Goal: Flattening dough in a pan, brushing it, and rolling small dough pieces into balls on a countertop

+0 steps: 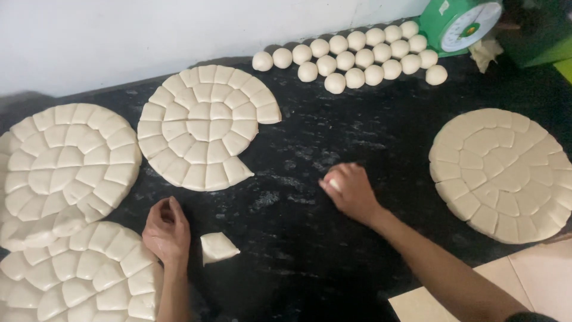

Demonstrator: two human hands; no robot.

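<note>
My right hand (351,189) is cupped on the black worktop (333,238) with a small piece of dough (333,183) showing white under its fingers. My left hand (167,229) rests at the lower left, fingers curled inward; whether it holds anything is hidden. A loose cut dough piece (217,247) lies just right of it. A round dough disc cut into several pieces (205,126), with a wedge gone from its right side, lies beyond my left hand.
Three more cut dough discs lie around: far left (65,167), lower left (83,277) and right (506,173). Several rolled dough balls (357,56) sit in rows at the back by a green dial scale (462,24). A white wall runs behind.
</note>
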